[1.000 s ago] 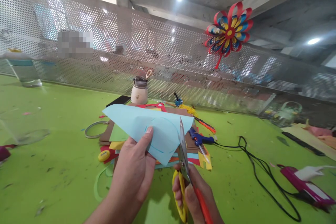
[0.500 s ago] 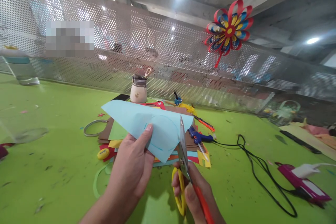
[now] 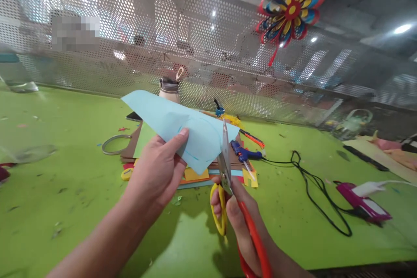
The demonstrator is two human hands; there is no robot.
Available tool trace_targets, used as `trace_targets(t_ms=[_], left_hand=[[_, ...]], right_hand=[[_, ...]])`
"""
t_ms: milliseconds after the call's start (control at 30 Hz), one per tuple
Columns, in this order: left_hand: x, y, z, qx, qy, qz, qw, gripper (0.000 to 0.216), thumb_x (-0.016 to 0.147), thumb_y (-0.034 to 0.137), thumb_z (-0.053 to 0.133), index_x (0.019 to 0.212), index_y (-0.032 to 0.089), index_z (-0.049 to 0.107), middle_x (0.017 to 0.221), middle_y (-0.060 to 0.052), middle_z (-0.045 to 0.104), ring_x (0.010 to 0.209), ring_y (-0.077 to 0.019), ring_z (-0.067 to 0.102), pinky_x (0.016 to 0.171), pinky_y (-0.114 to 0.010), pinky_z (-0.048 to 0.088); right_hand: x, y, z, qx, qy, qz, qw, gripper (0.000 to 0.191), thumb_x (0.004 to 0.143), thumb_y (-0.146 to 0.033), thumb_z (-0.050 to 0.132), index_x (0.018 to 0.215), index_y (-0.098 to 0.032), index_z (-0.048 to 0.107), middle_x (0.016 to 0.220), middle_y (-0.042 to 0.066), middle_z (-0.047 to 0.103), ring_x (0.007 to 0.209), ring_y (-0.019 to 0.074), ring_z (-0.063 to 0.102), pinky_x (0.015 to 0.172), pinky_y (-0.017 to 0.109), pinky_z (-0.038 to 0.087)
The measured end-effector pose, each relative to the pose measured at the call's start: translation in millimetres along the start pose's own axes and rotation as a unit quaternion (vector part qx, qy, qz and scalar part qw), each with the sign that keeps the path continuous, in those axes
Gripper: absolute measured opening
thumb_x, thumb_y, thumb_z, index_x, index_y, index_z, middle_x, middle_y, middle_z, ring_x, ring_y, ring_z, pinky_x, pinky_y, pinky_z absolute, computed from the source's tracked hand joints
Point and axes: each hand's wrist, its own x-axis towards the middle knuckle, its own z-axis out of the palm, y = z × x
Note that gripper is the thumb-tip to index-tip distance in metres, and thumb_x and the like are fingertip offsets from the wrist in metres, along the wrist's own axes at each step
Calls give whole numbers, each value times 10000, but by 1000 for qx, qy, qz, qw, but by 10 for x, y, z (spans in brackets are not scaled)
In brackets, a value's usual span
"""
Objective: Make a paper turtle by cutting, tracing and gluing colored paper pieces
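My left hand point(image 3: 163, 163) pinches a sheet of light blue paper point(image 3: 202, 139), thumb on top and fingers underneath. A curved pen line is drawn on the paper, partly under the thumb. In my right hand point(image 3: 243, 217) is a pair of scissors point(image 3: 224, 160) with one yellow and one red handle. Their blades point up and sit at the paper's right part, slightly parted. Beneath the paper lies a pile of coloured sheets and brown card point(image 3: 130, 150), largely hidden by it.
A blue glue gun point(image 3: 244, 153) lies right of the pile, its black cord point(image 3: 314, 195) looping toward a purple power strip point(image 3: 363, 202). Behind the paper stands a cream bottle point(image 3: 169, 89). A metal ring point(image 3: 114, 144) and a yellow tape measure-like disc point(image 3: 127, 174) lie left. A perforated screen point(image 3: 195, 52) borders the table.
The view has shifted, so the table's things sit higher in the picture. Both hands still hold the paper and scissors; the paper is raised and now covers more of the bottle.
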Motion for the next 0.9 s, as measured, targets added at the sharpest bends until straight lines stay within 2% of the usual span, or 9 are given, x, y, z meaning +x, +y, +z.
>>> trace_targets(t_ms=[133,333,467,567,733,900], left_hand=[[8,36,0,19,-8,-7,1000,140,780,143,668,904,201,697,883,-41,749,959,-223,672,832,-304,569],[1,41,26,21,10,-18,1000,114,770,116,665,849,193,692,852,-33,751,954,-223,678,828,-286,570],[15,25,37,-10,29,-16,999,221,744,71,660,940,172,673,887,-39,752,946,-217,683,843,-298,567],[19,14,33,-24,45,-26,998,251,733,74,667,969,156,662,897,-46,750,931,-216,687,848,-298,565],[-5,-18,27,1,51,-9,999,135,766,103,665,892,150,662,895,-51,748,841,-183,699,814,-258,567],[-32,-54,21,23,52,5,998,70,797,118,636,851,155,662,860,-44,748,784,-170,700,793,-259,571]], right_hand=[[20,9,12,3,10,4,1000,488,821,-647,493,1076,-231,525,779,2,455,645,121,407,478,220,307],[28,-14,21,5,18,7,1000,536,779,-692,502,1043,-226,531,737,-16,444,612,118,401,478,222,316],[5,-24,21,-21,15,-6,1000,494,830,-649,463,1059,-216,529,784,7,481,653,132,440,513,238,348],[8,8,21,-22,18,-4,1000,514,819,-661,465,1062,-214,535,759,2,483,622,129,435,510,241,351],[42,93,31,-4,33,7,999,566,766,-705,498,1050,-218,549,702,-14,462,572,115,404,475,229,332],[46,139,36,-24,43,-11,999,587,778,-715,461,1064,-211,552,700,-8,474,573,114,413,486,235,344]])
